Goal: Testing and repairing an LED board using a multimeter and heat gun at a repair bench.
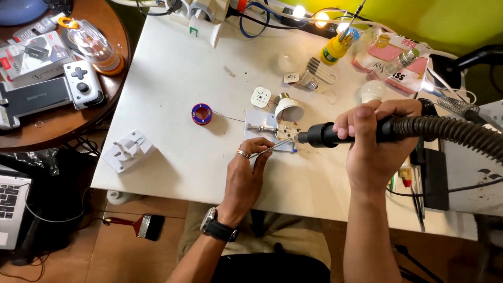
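Note:
My right hand point(374, 144) grips a black hot-air wand point(327, 134) with a ribbed hose point(456, 133) running off to the right; its nozzle points left at a small circuit board point(286, 128). My left hand point(246, 175) holds thin metal tweezers point(272, 148) whose tips reach the same board. The board rests on a pale square pad point(258, 123) on the white table point(173, 89), clamped by a small metal holder point(260, 127). A white bulb housing point(288, 109) lies just behind the board.
A blue-and-red solder spool point(201, 113), a white round LED plate point(260, 97), a bulb dome point(372, 90), a yellow bottle point(335, 48) and a white plug adapter point(129, 150) sit on the table. A round wooden table point(112, 31) with gadgets stands at left.

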